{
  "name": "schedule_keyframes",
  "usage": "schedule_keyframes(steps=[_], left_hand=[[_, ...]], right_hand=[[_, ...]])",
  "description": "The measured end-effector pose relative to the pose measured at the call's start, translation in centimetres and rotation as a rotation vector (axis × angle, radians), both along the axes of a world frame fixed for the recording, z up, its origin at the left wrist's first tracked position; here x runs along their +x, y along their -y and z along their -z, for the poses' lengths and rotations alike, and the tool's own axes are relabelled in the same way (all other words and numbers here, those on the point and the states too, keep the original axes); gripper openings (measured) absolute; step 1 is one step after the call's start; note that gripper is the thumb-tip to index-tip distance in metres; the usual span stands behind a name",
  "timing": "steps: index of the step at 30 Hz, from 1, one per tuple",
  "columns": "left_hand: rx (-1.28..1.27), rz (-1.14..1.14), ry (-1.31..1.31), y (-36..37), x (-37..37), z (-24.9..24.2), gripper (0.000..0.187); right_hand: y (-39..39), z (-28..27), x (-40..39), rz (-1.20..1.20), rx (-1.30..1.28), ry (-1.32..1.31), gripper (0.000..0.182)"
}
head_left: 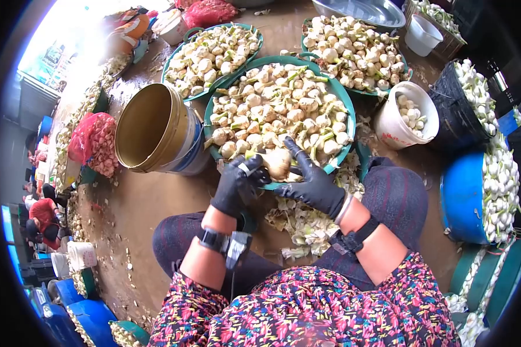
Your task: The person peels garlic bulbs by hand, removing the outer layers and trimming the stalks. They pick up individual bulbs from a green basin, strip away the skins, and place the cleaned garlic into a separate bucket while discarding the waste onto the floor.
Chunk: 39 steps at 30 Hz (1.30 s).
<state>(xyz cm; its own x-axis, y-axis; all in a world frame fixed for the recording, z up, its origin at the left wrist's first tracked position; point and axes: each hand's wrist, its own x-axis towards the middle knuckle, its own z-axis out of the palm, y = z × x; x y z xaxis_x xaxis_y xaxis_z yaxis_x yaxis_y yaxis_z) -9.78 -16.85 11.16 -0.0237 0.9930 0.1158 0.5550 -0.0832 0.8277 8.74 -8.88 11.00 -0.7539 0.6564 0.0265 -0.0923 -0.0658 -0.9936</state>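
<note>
While you sit over the nearest green basin (342, 104), both of your gloved hands meet at its near rim, just above your knees. Your right hand (314, 180) cups the garlic bulb (278, 163) from the side and below, fingers (298, 151) curled around it, which appears to steady it for working. Your left hand (237, 184) is closed at the bulb's left side, pinching a small pale item (247, 169); whether that is a blade or a scrap of skin cannot be told. The bulb's long axis looks to run roughly away from you, though which end is root and which is stem cannot be told. Peelings (307, 222) lie heaped on the floor between your knees, directly under the hands. A tilted gold-coloured bucket (156, 130) stands just left of the basin, mouth turned towards you.
</note>
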Motion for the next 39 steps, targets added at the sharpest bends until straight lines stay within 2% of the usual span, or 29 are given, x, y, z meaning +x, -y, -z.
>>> schedule_keyframes(steps=[1,2,3,4,5,6,8,9,10,12,14,17,19,22,24,26,28,30,32,33,34,36,37,39], left_hand=[[0.108,0.011,-0.176,0.6,0.8,-0.7,0.012],[0.216,0.022,-0.353,1.1,1.5,-1.2,0.012],[0.225,0.019,-0.351,1.5,2.6,-1.9,0.012],[0.065,-0.184,0.387,1.9,3.9,-2.6,0.013],[-0.114,-0.37,1.125,2.2,4.6,-3.1,0.015],[-0.106,-0.365,1.126,2.4,4.7,-3.6,0.015],[-0.144,-0.39,0.96,2.3,4.8,-4.4,0.017],[-0.105,-0.408,1.128,2.3,5.3,-4.2,0.018],[-0.104,-0.399,1.13,2.5,5.4,-4.5,0.018],[-0.104,-0.32,1.137,3.1,5.5,-5.1,0.019],[-0.116,-0.323,1.147,3.5,5.5,-4.7,0.019],[-0.142,-0.343,1.18,3.9,5.6,-5.5,0.019],[-0.157,-0.358,1.204,3.8,5.6,-6.1,0.019],[-0.107,-0.275,1.082,3.7,5.4,-5.9,0.016],[-0.161,-0.196,1.167,3.6,5.2,-5.4,0.014],[-0.205,-0.217,1.244,3.2,5.8,-5.4,0.014],[-0.257,-0.235,1.32,3.2,6.1,-5.5,0.013],[-0.281,-0.274,1.258,3.4,6.1,-5.6,0.015],[-0.265,-0.271,1.16,3.5,5.8,-5.0,0.016],[-0.247,-0.269,1.06,3.6,5.6,-4.6,0.017],[-0.25,-0.269,1.062,3.7,5.1,-4.2,0.017],[-0.239,-0.219,0.756,3.6,4.1,-3.4,0.019],[-0.246,-0.223,0.757,3.5,4.1,-2.9,0.019],[0.049,-0.164,0.221,3.0,3.9,-2.3,0.019]], right_hand=[[0.6,-0.2,0.0,0.02,0.018,-0.029,0.079],[1.2,-1.2,0.1,0.02,0.025,-0.027,0.079],[1.8,-2.6,0.4,0.032,-0.184,-0.124,0.074],[2.3,-3.4,0.5,0.041,-0.392,-0.222,0.07],[2.5,-3.4,0.6,0.079,-0.403,-0.24,0.069],[2.7,-3.4,0.7,0.077,-0.394,-0.241,0.069],[2.9,-3.6,1.1,0.081,-0.411,-0.231,0.066],[3.2,-3.7,1.1,0.099,-0.387,-0.226,0.061],[3.3,-3.8,1.3,0.104,-0.38,-0.226,0.061],[3.5,-3.8,1.7,0.123,-0.53,-0.245,0.054],[3.7,-3.6,1.8,0.145,-0.528,-0.252,0.052],[3.8,-4.3,1.9,0.15,-0.671,-0.347,0.052],[3.8,-4.4,2.1,0.162,-0.449,-0.278,0.054],[4.2,-5.5,2.2,0.155,-0.338,-0.249,0.059],[4.5,-5.4,2.0,0.14,-0.345,-0.278,0.061],[4.4,-4.7,2.1,0.125,-0.354,-0.304,0.064],[3.8,-3.0,2.4,0.202,0.314,-0.086,0.067],[4.0,-3.3,2.6,0.209,0.245,-0.078,0.064],[4.2,-4.0,2.7,0.131,-0.272,-0.183,0.06],[4.2,-4.6,2.5,0.166,-0.203,-0.108,0.048],[3.7,-4.1,2.6,0.168,-0.205,-0.106,0.048],[2.4,-3.3,2.7,-0.183,-0.961,-0.191,0.038],[2.1,-3.1,3.0,-0.313,-1.128,-0.208,0.037],[3.0,-4.4,3.2,-0.313,-1.242,-0.219,0.039]])
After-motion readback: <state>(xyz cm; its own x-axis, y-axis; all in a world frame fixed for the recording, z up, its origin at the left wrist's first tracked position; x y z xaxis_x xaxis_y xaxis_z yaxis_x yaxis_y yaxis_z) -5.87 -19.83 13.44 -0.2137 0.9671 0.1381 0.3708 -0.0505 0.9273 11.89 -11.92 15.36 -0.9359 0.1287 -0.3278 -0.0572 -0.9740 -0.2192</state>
